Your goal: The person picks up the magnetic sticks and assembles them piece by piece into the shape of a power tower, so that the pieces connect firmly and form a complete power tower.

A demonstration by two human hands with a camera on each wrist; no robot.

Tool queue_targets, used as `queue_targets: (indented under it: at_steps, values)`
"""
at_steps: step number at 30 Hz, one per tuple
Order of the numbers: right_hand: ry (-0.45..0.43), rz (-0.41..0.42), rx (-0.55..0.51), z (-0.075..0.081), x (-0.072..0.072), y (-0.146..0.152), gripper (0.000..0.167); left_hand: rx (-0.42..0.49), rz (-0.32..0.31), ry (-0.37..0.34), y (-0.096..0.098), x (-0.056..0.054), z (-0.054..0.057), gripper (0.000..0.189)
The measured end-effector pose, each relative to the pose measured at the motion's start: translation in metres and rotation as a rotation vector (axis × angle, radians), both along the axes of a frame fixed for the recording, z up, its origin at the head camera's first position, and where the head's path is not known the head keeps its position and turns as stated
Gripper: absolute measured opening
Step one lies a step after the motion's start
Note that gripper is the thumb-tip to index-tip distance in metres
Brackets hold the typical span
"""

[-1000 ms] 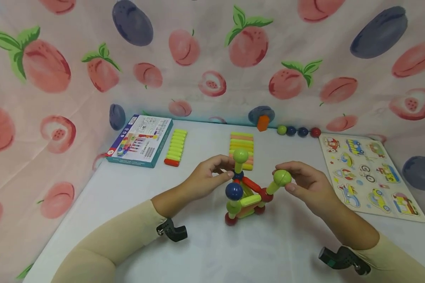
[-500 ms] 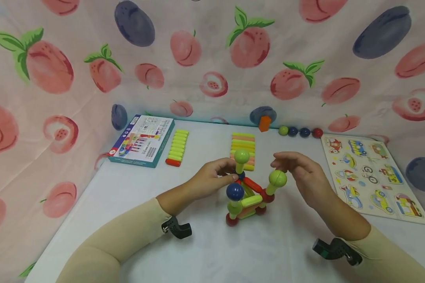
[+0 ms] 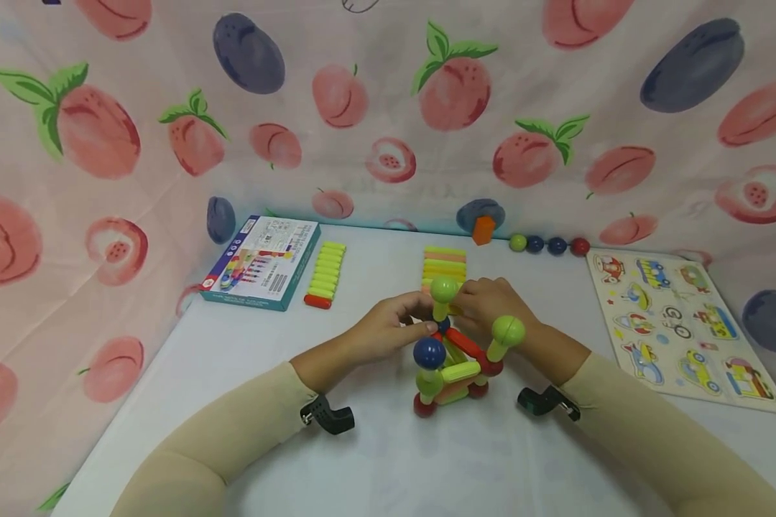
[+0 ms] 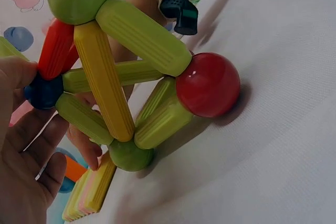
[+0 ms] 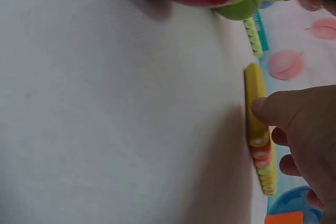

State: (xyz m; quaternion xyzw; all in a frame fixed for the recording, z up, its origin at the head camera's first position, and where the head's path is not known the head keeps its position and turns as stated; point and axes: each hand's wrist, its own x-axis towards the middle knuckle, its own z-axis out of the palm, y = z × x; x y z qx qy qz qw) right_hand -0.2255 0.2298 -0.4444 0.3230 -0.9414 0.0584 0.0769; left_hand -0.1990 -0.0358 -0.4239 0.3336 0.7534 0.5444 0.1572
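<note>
A frame of building-toy sticks and balls (image 3: 460,372) stands on the white table, in green, red, yellow, orange and blue parts. My left hand (image 3: 381,329) holds it at the back, thumb and fingers around a blue ball (image 4: 42,92). A green stick topped by a green ball (image 3: 443,289) rises above that joint. Behind the frame, my right hand (image 3: 496,305) reaches over a row of sticks (image 3: 445,261). In the right wrist view its thumb lies on a yellow stick (image 5: 255,85) at the row's near end, with the other fingers curled beyond it.
At the back left lie a toy box (image 3: 261,262) and a column of green sticks (image 3: 326,271) with a red one. Several loose balls (image 3: 557,245) and an orange block (image 3: 483,230) line the back edge. A picture puzzle board (image 3: 685,327) lies at right.
My right hand has let go of the upper green ball at the frame's right side and moved left and back to the stick row. The left hand keeps its hold.
</note>
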Motion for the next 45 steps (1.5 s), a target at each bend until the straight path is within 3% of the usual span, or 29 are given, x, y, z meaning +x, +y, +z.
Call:
queue_targets:
  at_steps: [6, 9, 13, 15, 19, 23, 26, 28, 33, 39, 45]
  values:
    - [-0.037, -0.073, 0.044, -0.004, 0.003, -0.003, 0.018, -0.001, -0.005, 0.021, 0.000, 0.002, -0.002, 0.032]
    - [-0.143, -0.137, 0.038, -0.001, 0.010, 0.004, 0.012, -0.015, 0.001, 0.056, 0.001, 0.001, 0.000, 0.031]
    - [-0.343, -0.195, -0.053, 0.009, 0.023, 0.021, 0.020, -0.009, 0.038, 0.110, 0.001, 0.001, 0.003, 0.029]
    - [-0.453, -0.222, -0.129, 0.015, 0.029, 0.029, 0.021, 0.018, 0.062, 0.124, 0.001, 0.001, 0.004, 0.030]
    - [-0.736, -0.239, -0.469, 0.030, 0.036, 0.040, 0.023, 0.078, 0.082, 0.146, 0.002, 0.002, 0.007, 0.032]
    - [-0.910, -0.096, -0.804, 0.044, 0.041, 0.044, 0.028, 0.097, 0.086, 0.150, 0.003, 0.003, 0.008, 0.031]
    - [-0.928, 0.030, -0.873, 0.055, 0.042, 0.041, 0.024, 0.103, 0.093, 0.144, 0.004, 0.003, 0.008, 0.029]
    - [-0.944, 0.064, -0.870, 0.059, 0.043, 0.038, 0.023, 0.113, 0.089, 0.149, 0.005, 0.003, 0.009, 0.028]
    - [-0.998, 0.100, -0.827, 0.060, 0.043, 0.034, 0.024, 0.125, 0.079, 0.141, 0.008, 0.003, 0.009, 0.027]
    - [-1.006, 0.168, -0.805, 0.059, 0.041, 0.035, 0.026, 0.113, 0.088, 0.146, 0.010, 0.003, 0.010, 0.026]
    - [-1.006, 0.138, -0.794, 0.055, 0.041, 0.035, 0.027, 0.102, 0.070, 0.131, 0.010, 0.002, 0.010, 0.028]
